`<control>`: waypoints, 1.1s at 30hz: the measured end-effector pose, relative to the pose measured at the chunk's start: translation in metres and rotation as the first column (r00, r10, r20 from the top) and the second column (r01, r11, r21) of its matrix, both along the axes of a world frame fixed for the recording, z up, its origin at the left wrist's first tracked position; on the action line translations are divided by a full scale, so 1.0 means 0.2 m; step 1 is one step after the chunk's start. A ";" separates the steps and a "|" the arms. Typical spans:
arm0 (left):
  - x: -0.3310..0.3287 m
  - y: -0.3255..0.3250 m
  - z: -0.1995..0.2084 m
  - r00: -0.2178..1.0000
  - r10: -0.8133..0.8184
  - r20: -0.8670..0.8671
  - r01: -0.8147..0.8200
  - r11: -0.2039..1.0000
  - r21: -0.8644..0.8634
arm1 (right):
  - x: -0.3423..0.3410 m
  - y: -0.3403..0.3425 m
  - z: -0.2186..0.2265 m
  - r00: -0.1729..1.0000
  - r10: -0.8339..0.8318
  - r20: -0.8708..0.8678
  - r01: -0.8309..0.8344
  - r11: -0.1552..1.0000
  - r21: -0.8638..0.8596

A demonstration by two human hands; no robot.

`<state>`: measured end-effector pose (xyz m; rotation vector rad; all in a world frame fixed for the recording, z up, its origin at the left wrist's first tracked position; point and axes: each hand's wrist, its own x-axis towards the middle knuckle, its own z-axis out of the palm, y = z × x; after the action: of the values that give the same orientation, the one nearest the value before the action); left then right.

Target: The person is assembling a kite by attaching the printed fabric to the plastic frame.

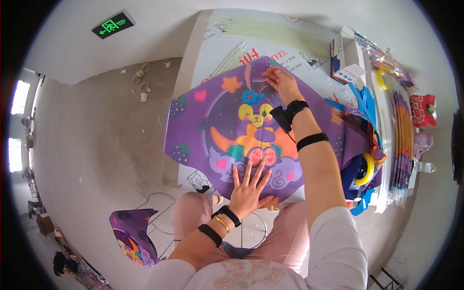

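Observation:
A purple kite (193, 121) printed with a winking yellow-and-purple cartoon animal, stars and hearts lies spread over the table in front of me. My left hand (249, 191) rests flat on its near part, fingers spread and holding nothing. Near the far corner my right hand (281, 81) has its fingers bent together over the kite's surface. Whatever those fingertips hold, if anything, is too small to make out. A crease runs down the middle of the print. Dark straps circle both my wrists and forearms.
Thin pale rods (231, 60) lie on the table (205, 36). A white box (345, 55) stands at the back right. Yellow ring-shaped reels (369, 169), blue strips (365, 101) and packaged purple-orange bundles (402, 140) are at the right. Another purple printed piece (133, 237) hangs at lower left.

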<state>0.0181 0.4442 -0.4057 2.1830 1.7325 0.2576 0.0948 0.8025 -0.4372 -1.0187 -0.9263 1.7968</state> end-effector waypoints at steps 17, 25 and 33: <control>0.01 -0.23 0.06 0.685 0.314 0.657 -0.346 0.934 -0.086 | 0.33 -1.70 0.27 0.944 0.216 -0.251 -0.294 0.894 -0.337; 0.19 -0.29 0.23 0.990 0.122 -0.069 -0.110 0.982 0.154 | 0.76 -2.03 0.51 0.993 0.077 0.095 -0.061 0.985 -0.162; 0.41 -0.39 0.39 0.995 0.085 -0.045 -0.076 0.982 0.174 | 1.89 -1.62 1.10 0.279 -0.801 0.529 0.245 0.592 0.768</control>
<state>0.1007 0.3657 -0.3273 2.2596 1.8937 0.3869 0.4725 0.4777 -0.2164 -1.6006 -1.3189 0.2021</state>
